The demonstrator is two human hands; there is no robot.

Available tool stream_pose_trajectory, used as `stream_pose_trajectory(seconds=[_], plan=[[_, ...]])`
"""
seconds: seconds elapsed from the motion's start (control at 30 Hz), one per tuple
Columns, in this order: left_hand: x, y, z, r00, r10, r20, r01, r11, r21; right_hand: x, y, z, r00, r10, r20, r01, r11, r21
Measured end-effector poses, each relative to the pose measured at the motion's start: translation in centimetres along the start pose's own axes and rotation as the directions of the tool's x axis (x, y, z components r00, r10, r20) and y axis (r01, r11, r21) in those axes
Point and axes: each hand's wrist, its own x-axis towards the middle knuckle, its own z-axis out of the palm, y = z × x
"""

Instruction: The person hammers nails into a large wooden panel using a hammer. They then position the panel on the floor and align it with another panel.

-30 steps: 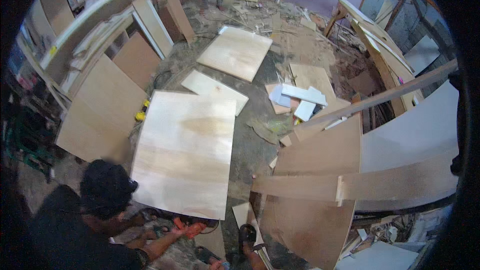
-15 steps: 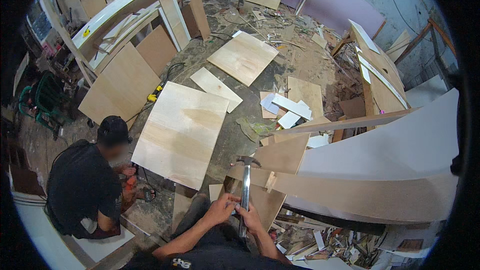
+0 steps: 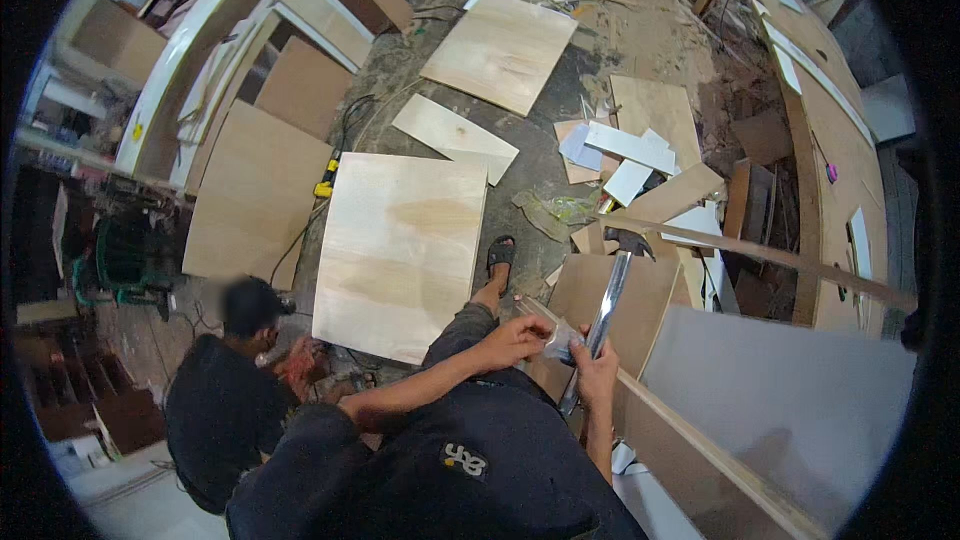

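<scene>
My right hand (image 3: 597,376) is wrapped round a claw hammer (image 3: 608,305) with a shiny metal shaft, held slanting with its dark head up and away from me. A small clear plastic bag (image 3: 560,340) sits against the shaft by my right thumb; its contents are too small to make out. Bent fingers of my left hand (image 3: 512,344) pinch the bag's near side. Just beyond both hands stands a brown board (image 3: 610,290), partly behind the hammer.
A large pale plywood panel (image 3: 400,250) lies left of my sandalled foot (image 3: 501,255). To the left crouches a person in black (image 3: 225,410). A long wooden edge (image 3: 720,450) and a grey panel (image 3: 780,380) fill the right. White offcuts (image 3: 630,150) litter the floor ahead.
My view has tilted down and shifted; my foot now shows. Both hands and the hammer appear farther right, the hammer leaning right. The clear bag has come into sight between my hands.
</scene>
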Motion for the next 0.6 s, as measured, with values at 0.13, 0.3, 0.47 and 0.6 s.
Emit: stream_pose_trajectory(seconds=[0.13, 0.3, 0.47, 0.6], plan=[[8.4, 7.1, -3.1, 0.977, 0.193, 0.094, -0.208, 0.960, 0.187, 6.7, -4.0, 1.3, 0.961, 0.274, -0.023, -0.266, 0.948, 0.174], [14.4, 12.8, -5.9, 0.954, 0.284, 0.099, -0.296, 0.943, 0.149, 13.4, -10.8, 3.2, 0.954, 0.278, -0.107, -0.272, 0.960, 0.069], [18.0, 15.2, -7.7, 0.965, 0.257, -0.051, -0.258, 0.966, -0.015, 20.0, -16.4, 3.7, 0.987, 0.151, -0.059, -0.159, 0.973, -0.166], [18.1, 18.4, -10.6, 0.945, 0.274, -0.176, -0.300, 0.943, -0.146, 23.0, -19.2, 6.0, 1.000, 0.024, -0.008, -0.026, 0.939, -0.344]])
